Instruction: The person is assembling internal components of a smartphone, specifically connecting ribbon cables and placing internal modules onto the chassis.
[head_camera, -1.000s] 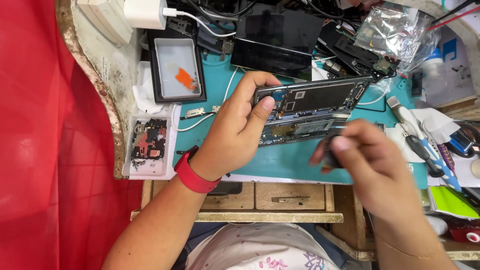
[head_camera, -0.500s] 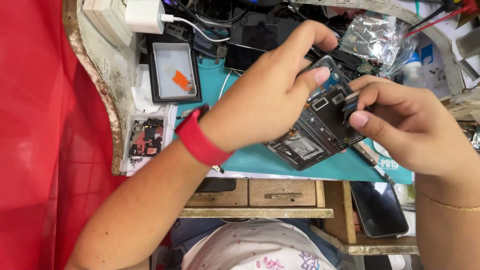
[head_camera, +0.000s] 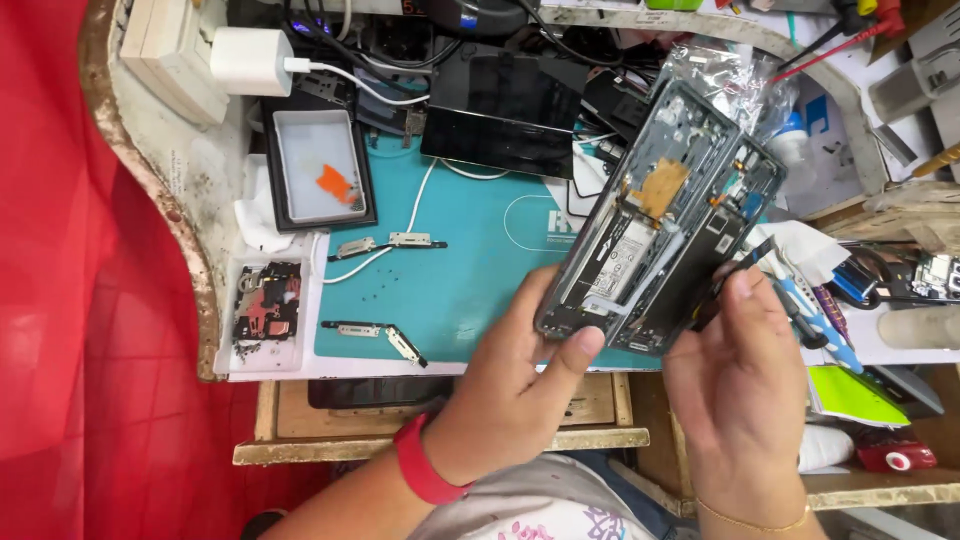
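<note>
Head view (only one here): L hand (head_camera: 510, 385) grips the opened phone frame (head_camera: 665, 225) at its lower end, thumb pressed over the bottom edge, fingers wrapped behind. The frame is held up off the bench, tilted, top end toward 1 o'clock, insides facing the camera: a tan patch near the top, a pale panel w/ a flat cable mid-body. R hand (head_camera: 745, 400) sits at 4 o'clock of the frame, fingers pinched shut on a thin black tool (head_camera: 735, 275) whose tip touches the frame's right edge.

Step in hand, as I judge it: working on or checking parts inside the frame, w/ the tool at its right side. Next move likely calls for a steady L grip and a light, shallow tool angle (thin flex cables look easy to tear).

Counts around the teal mat (head_camera: 450, 290):
- 1 white tray (head_camera: 318, 172) w/ an orange scrap, at 10 o'clock of the mat
- 1 dark flat screen panel (head_camera: 500, 112) at 12 o'clock
- 1 white charger plug (head_camera: 250, 60) w/ cable, far 10 o'clock
- 2 small metal strip parts on the mat: one at (head_camera: 385, 242), one at (head_camera: 375, 335)
- 1 clear box of small parts (head_camera: 268, 315) at 9 o'clock
- 1 red wristband (head_camera: 425, 470) on the L wrist
- 1 crinkled clear bag (head_camera: 725, 75) behind the frame's top

Tiny screws on the mat: too small to count.
</note>
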